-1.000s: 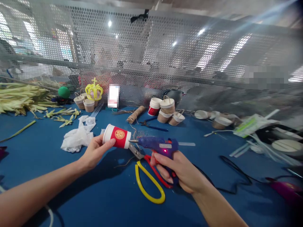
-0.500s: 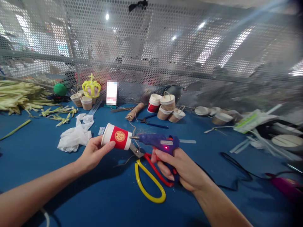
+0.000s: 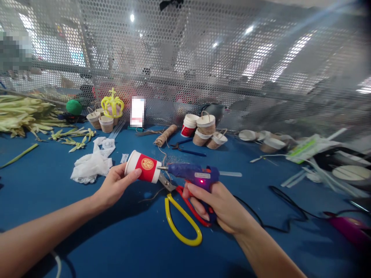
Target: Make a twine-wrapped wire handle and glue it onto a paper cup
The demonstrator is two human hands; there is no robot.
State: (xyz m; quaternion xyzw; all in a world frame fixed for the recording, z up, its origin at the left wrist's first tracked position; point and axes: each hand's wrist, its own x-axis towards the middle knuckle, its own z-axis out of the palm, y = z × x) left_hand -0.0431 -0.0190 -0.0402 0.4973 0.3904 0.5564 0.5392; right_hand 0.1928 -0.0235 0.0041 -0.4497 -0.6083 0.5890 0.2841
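Note:
My left hand [image 3: 117, 179] grips a red and white paper cup [image 3: 147, 164] with a gold emblem, held on its side with the mouth toward the left. In my right hand [image 3: 214, 200] is a blue hot glue gun [image 3: 191, 172] with a red light lit and a clear glue stick poking out behind. Its metal nozzle meets the cup near the base edge; whether it touches I cannot tell. Beneath them on the blue table lie scissors [image 3: 185, 224] with one yellow and one red handle, their blades partly hidden by the cup.
Behind stand twine-wrapped cups [image 3: 205, 125], a stack of paper cups [image 3: 189, 125], a twine roll [image 3: 165, 136] and pliers [image 3: 188, 150]. White lace cloth [image 3: 91, 166] lies left, near dried husks [image 3: 26, 114]. A black cord [image 3: 286, 202] winds at right. A perforated metal screen [image 3: 174, 58] rises behind.
The glue gun has shifted slightly left along the cup's edge. My left thumb lies further onto the red band, and the cup looks slightly turned.

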